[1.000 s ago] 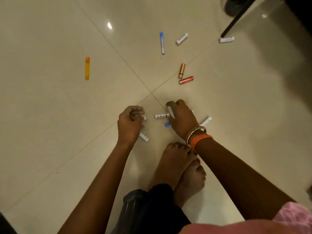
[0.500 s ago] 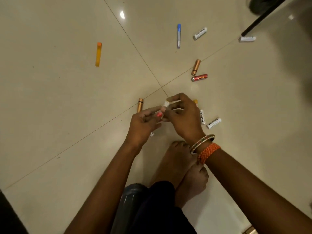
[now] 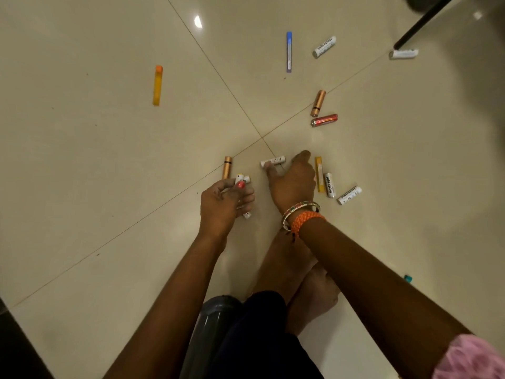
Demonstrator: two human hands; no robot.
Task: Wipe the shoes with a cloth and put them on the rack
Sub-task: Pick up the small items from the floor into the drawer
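Observation:
No shoe, cloth or rack shows in the head view. Batteries lie scattered on a cream tiled floor. My left hand (image 3: 226, 203) grips a few white batteries (image 3: 241, 179), their tips sticking out above the curled fingers. My right hand (image 3: 293, 181), with bangles at the wrist, reaches down to the floor, and its thumb touches a white battery (image 3: 274, 161) lying there. A copper battery (image 3: 226, 168) lies just left of my left hand.
Right of my right hand lie a yellow battery (image 3: 319, 173) and two white ones (image 3: 329, 185). Farther off are copper (image 3: 317, 103), red (image 3: 324, 120), blue (image 3: 289, 51) and orange (image 3: 157, 85) ones. A black leg (image 3: 420, 21) slants at top right. My bare feet (image 3: 300, 283) are crossed below my hands.
My hands were together over one white battery and have since parted. The left hand drew back with its batteries; the right hand went down to a white battery on the floor.

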